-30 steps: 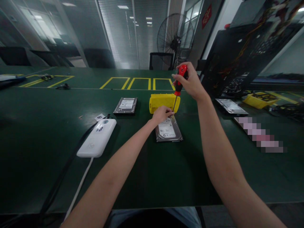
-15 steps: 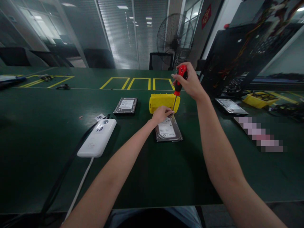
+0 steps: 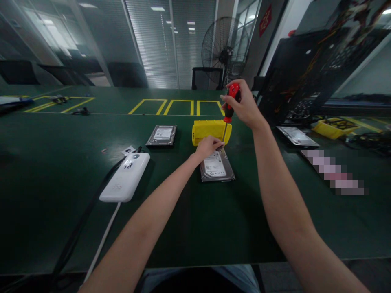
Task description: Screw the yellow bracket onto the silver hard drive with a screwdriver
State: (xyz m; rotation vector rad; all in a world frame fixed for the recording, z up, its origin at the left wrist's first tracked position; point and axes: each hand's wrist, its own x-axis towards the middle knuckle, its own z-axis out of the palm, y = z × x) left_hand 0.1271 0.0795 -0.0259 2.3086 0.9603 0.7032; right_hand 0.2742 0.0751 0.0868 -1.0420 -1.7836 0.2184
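My right hand (image 3: pixel 242 103) is wrapped round the handle of a red and black screwdriver (image 3: pixel 232 97), held nearly upright. Its shaft runs down to the far right corner of a hard drive (image 3: pixel 217 167) lying flat, label up, on the green table (image 3: pixel 195 228). My left hand (image 3: pixel 208 147) rests over the far end of that drive, fingers pinched together beside the screwdriver tip. Whatever those fingers grip is too small to make out. Just behind stands a yellow bin (image 3: pixel 210 130), partly covered by my left hand.
A second hard drive (image 3: pixel 162 135) lies left of the bin. Nearer on the left is a white power bank (image 3: pixel 125 177) with a cable. At the right are another drive (image 3: pixel 297 137), a yellow tray (image 3: pixel 334 127) of cables and a large black computer case (image 3: pixel 293 77).
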